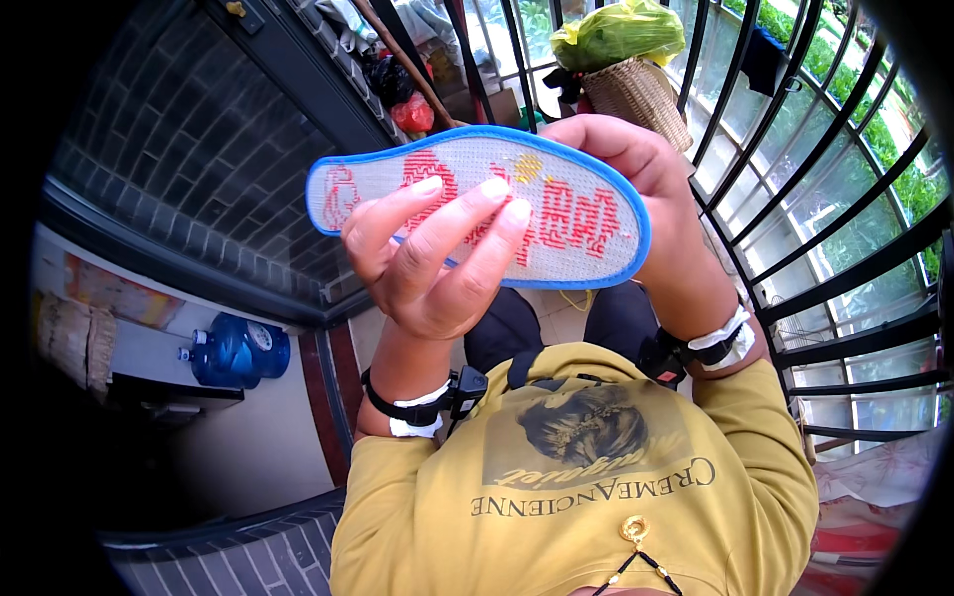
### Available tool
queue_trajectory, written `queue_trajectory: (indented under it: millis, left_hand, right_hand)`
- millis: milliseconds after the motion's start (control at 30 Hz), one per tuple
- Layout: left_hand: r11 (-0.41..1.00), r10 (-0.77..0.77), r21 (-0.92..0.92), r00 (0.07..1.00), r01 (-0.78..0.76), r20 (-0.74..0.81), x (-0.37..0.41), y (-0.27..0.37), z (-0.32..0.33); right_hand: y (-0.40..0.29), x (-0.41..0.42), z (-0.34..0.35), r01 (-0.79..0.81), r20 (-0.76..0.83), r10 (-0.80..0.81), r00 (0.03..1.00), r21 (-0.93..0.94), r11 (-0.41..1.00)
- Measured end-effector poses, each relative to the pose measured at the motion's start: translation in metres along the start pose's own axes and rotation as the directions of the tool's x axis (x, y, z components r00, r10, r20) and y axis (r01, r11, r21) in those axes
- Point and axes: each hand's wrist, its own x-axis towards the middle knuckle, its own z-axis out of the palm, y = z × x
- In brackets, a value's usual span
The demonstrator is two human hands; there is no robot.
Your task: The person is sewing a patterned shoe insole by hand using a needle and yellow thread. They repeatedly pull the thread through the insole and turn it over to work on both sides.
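Observation:
A cross-stitched fabric insole (462, 141) with a blue bound edge lies crosswise before me, its wide toe end to the right. Red stitched patterns run along its pale mesh, with a small yellow stitched patch near the upper edge. At the toe end my right hand (633, 160) grips it, most of the fingers hidden behind. My left hand (432, 261) is in front of the insole, fingertips close together over its middle. Whether those fingertips pinch a needle or thread cannot be seen. A yellow thread (580, 302) hangs below the insole.
Black metal railings (827, 309) curve along the right. A woven basket (633, 100) and a yellow plastic bag (622, 33) stand beyond my hands. On the left are a dark-framed glass door (201, 149) and blue water bottles (238, 350). Both wrists carry strapped devices (466, 387).

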Motion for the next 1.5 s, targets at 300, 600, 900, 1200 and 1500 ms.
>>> queue_trajectory:
  millis: [300,600,900,1200,1500]
  left_hand:
    - [0.999,0.039,0.022,0.999,-0.040,0.028,-0.004,0.006,-0.002]
    - [0.988,0.020,-0.153,0.997,-0.009,0.073,-0.006,0.001,-0.002]
    - [0.909,-0.080,-0.407,0.995,0.094,0.052,-0.023,-0.012,0.017]
    - [0.867,-0.144,-0.439,0.963,0.233,0.226,-0.038,-0.026,0.011]
    - [0.872,-0.098,-0.417,0.927,0.256,0.363,-0.036,-0.021,0.018]
  right_hand:
    - [0.030,-0.008,-0.019,-0.191,0.165,0.117,0.979,0.557,0.808]
    - [0.044,-0.006,-0.021,-0.229,0.193,0.149,0.970,0.516,0.826]
    - [0.048,-0.010,-0.041,-0.252,-0.001,0.257,0.967,0.196,0.948]
    - [0.041,-0.008,-0.030,-0.263,0.011,0.263,0.965,0.026,0.964]
    - [0.036,-0.004,-0.044,-0.294,0.016,0.368,0.930,-0.570,0.767]
